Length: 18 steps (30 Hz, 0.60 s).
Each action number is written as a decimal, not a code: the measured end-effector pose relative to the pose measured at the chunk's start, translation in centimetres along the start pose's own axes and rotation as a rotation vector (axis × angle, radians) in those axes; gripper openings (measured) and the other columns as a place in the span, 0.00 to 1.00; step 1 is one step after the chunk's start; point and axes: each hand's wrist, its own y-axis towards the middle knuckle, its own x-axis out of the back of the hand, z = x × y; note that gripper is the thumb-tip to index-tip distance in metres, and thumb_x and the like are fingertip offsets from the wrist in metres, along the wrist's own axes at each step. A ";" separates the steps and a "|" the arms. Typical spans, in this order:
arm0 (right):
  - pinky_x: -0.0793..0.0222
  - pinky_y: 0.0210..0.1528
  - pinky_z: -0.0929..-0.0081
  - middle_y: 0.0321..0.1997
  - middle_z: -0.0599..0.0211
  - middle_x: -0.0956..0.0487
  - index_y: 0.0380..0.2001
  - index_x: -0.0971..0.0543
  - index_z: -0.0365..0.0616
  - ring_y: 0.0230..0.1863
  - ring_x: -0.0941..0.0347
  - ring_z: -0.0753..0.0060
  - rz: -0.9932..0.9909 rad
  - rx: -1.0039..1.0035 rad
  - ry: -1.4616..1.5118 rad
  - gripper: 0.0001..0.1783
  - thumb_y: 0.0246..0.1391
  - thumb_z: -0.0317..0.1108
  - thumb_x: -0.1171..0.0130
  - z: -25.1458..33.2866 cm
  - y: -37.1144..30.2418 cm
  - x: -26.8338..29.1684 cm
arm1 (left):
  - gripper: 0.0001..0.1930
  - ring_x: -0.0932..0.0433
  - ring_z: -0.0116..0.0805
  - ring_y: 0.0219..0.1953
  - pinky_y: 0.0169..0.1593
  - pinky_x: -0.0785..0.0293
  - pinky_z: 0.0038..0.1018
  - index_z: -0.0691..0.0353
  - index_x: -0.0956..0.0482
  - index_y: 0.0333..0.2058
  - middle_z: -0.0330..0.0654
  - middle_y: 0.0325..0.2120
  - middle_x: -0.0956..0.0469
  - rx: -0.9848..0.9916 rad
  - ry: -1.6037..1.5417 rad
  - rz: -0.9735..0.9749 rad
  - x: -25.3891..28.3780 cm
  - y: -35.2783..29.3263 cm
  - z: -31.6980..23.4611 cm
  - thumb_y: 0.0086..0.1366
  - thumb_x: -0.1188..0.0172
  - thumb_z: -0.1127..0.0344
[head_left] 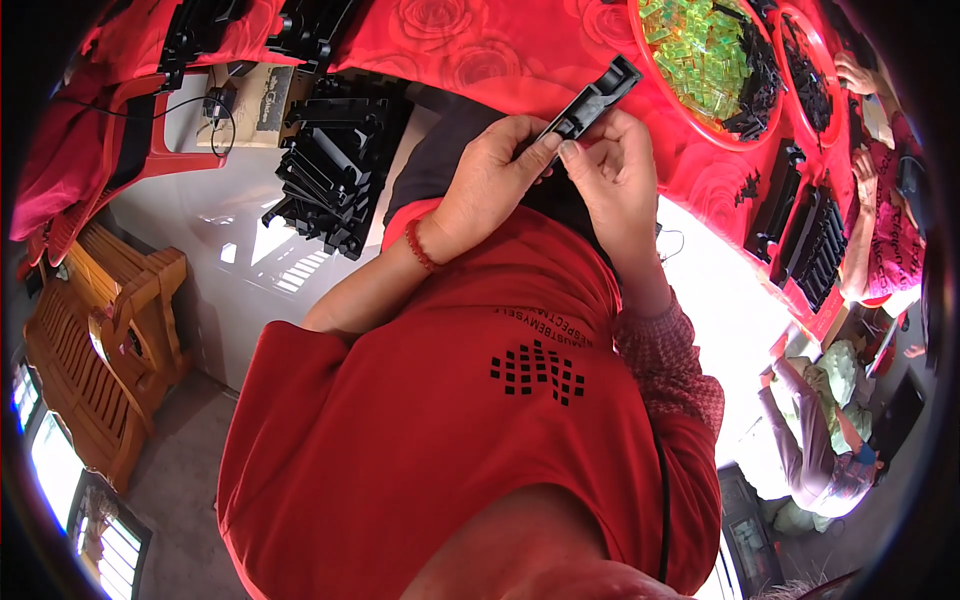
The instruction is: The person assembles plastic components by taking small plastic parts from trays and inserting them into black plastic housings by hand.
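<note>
Both of my hands meet above my lap and hold one long black plastic part (598, 97), tilted up toward the far right. My left hand (496, 172), with a red beaded bracelet (418, 245) at its wrist, is closed round the part's near end. My right hand (617, 178) pinches it from the other side, its thumb pressed near the middle. A channel and raised details show on the part's upper face. Whether my fingers also hold a small piece against it is hidden.
A red cloth (450, 42) with rose patterns covers the table ahead. On it stand a red basin of yellow-green clear pieces (697, 60) and black bits, and rows of black parts (818, 250). More black parts (335, 165) are stacked at left. Other people sit at right.
</note>
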 end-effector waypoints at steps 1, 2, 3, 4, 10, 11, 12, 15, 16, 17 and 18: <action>0.36 0.27 0.87 0.42 0.65 0.26 0.50 0.34 0.32 0.28 0.32 0.88 -0.003 0.019 -0.025 0.24 0.54 0.23 0.35 0.1 -0.2 -0.2 | 0.12 0.24 0.24 0.28 0.33 0.27 0.24 0.70 0.22 0.42 0.40 0.28 0.24 0.000 0.000 0.000 0.0 0.0 -0.2 0.69 0.41 0.65; 0.37 0.27 0.87 0.41 0.66 0.26 0.49 0.34 0.33 0.28 0.32 0.88 -0.007 0.038 -0.051 0.23 0.53 0.22 0.34 0.1 -0.3 -0.3 | 0.12 0.24 0.25 0.28 0.33 0.27 0.24 0.70 0.21 0.40 0.40 0.28 0.24 0.011 0.017 0.003 0.1 -0.1 -0.4 0.68 0.41 0.64; 0.37 0.27 0.87 0.41 0.66 0.26 0.49 0.34 0.33 0.28 0.32 0.88 -0.006 0.037 -0.051 0.23 0.53 0.22 0.34 0.2 -0.5 -0.4 | 0.12 0.25 0.26 0.27 0.33 0.27 0.25 0.70 0.21 0.39 0.40 0.28 0.24 0.021 0.034 0.006 0.1 -0.1 -0.6 0.68 0.40 0.64; 0.37 0.27 0.87 0.40 0.67 0.27 0.48 0.33 0.34 0.28 0.32 0.88 -0.010 0.067 -0.085 0.24 0.52 0.22 0.34 0.2 -0.6 -0.4 | 0.12 0.25 0.26 0.27 0.33 0.27 0.25 0.70 0.21 0.39 0.40 0.28 0.24 0.022 0.034 0.006 0.0 -0.2 -0.9 0.68 0.40 0.64; 0.38 0.28 0.87 0.39 0.69 0.28 0.48 0.33 0.36 0.28 0.32 0.88 -0.023 0.145 -0.174 0.24 0.50 0.22 0.32 0.4 -1.1 -0.4 | 0.11 0.25 0.25 0.31 0.36 0.27 0.26 0.70 0.20 0.39 0.40 0.28 0.24 -0.078 0.167 -0.034 0.1 -0.4 -0.9 0.68 0.40 0.65; 0.38 0.28 0.87 0.39 0.69 0.27 0.48 0.33 0.37 0.28 0.32 0.88 -0.016 0.161 -0.189 0.25 0.49 0.22 0.32 0.5 -1.1 -0.4 | 0.11 0.25 0.25 0.32 0.37 0.27 0.25 0.70 0.20 0.39 0.40 0.28 0.23 -0.068 0.073 -0.021 0.1 -0.3 -0.8 0.68 0.39 0.65; 0.38 0.28 0.87 0.39 0.69 0.27 0.48 0.33 0.37 0.28 0.32 0.88 -0.016 0.163 -0.188 0.25 0.49 0.22 0.32 0.5 -1.2 -0.4 | 0.11 0.24 0.25 0.33 0.38 0.27 0.25 0.70 0.20 0.39 0.40 0.29 0.23 -0.060 -0.020 -0.008 0.0 -0.3 -0.7 0.68 0.39 0.66; 0.38 0.28 0.87 0.39 0.70 0.27 0.48 0.33 0.37 0.29 0.32 0.88 -0.012 0.167 -0.185 0.25 0.49 0.21 0.32 0.8 -1.4 -0.5 | 0.11 0.24 0.24 0.34 0.38 0.27 0.25 0.70 0.19 0.39 0.39 0.29 0.22 -0.060 -0.255 -0.010 -0.7 -0.5 -0.9 0.67 0.38 0.66; 0.37 0.28 0.87 0.38 0.71 0.27 0.49 0.33 0.37 0.29 0.32 0.88 -0.014 0.188 -0.206 0.26 0.49 0.21 0.32 0.9 -1.4 -0.5 | 0.11 0.24 0.24 0.34 0.38 0.27 0.25 0.70 0.19 0.39 0.39 0.29 0.22 -0.059 -0.255 -0.011 -0.6 -0.5 -0.8 0.67 0.38 0.66; 0.37 0.28 0.87 0.38 0.71 0.27 0.49 0.33 0.37 0.28 0.32 0.88 -0.017 0.210 -0.227 0.26 0.49 0.21 0.32 0.9 -1.5 -0.6 | 0.10 0.23 0.26 0.33 0.38 0.26 0.25 0.69 0.19 0.40 0.41 0.29 0.21 -0.099 -0.160 -0.022 -0.6 -0.5 -0.5 0.67 0.38 0.66; 0.37 0.28 0.87 0.38 0.71 0.27 0.49 0.33 0.37 0.28 0.32 0.88 -0.017 0.209 -0.227 0.26 0.49 0.21 0.32 0.9 -1.5 -0.6 | 0.10 0.22 0.28 0.32 0.37 0.26 0.25 0.68 0.19 0.40 0.42 0.29 0.21 -0.138 -0.067 -0.031 -0.5 -0.5 -0.4 0.67 0.38 0.67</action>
